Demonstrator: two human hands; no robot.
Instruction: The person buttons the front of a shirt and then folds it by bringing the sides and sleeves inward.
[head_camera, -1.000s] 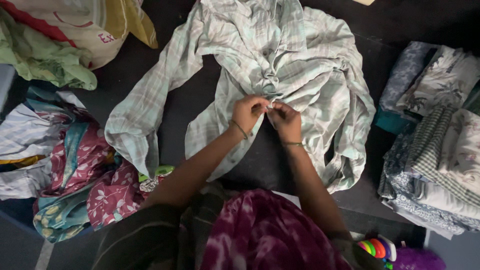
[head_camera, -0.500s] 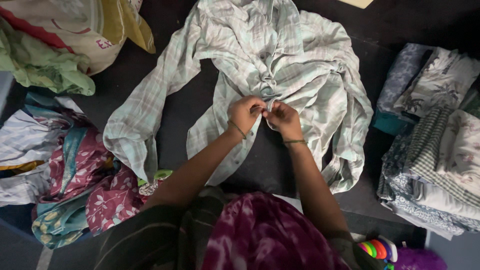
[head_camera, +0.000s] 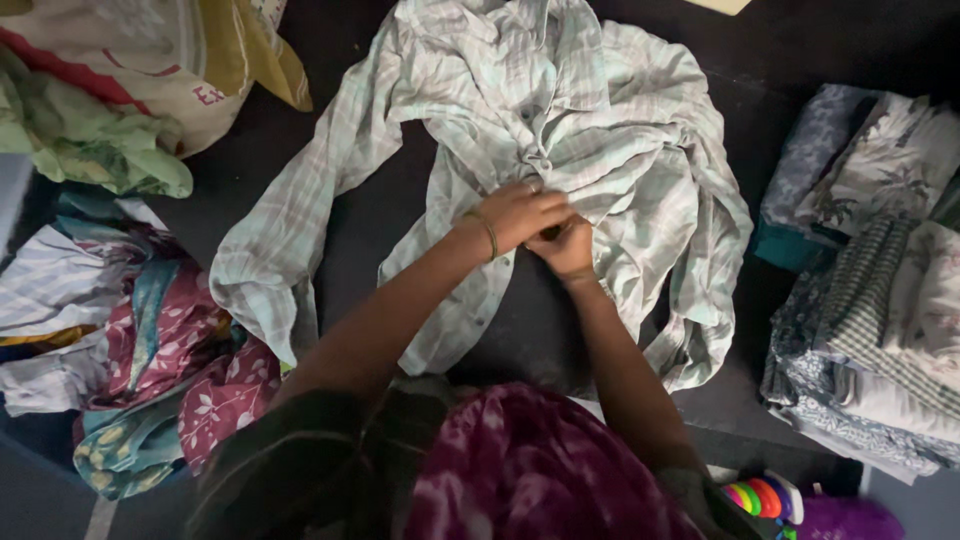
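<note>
A pale green and white checked shirt (head_camera: 590, 110) lies spread and crumpled on a dark surface (head_camera: 370, 215). My left hand (head_camera: 520, 212) rests on the shirt's front placket, fingers stretched to the right over my right hand. My right hand (head_camera: 568, 246) sits just below it, fingers curled on the shirt's front edge. Both hands meet at the middle of the shirt, below a row of small buttons. Each wrist carries a thin bangle.
A heap of loose clothes (head_camera: 120, 330) in maroon floral, teal and white lies at the left. A printed cloth bag (head_camera: 150, 60) sits at the top left. Folded patterned clothes (head_camera: 870, 320) are stacked at the right. A striped colourful toy (head_camera: 760, 495) lies at the bottom right.
My left hand has moved right and now lies over my right hand; before, the two pinched the shirt's edge side by side. The shirt front has shifted slightly.
</note>
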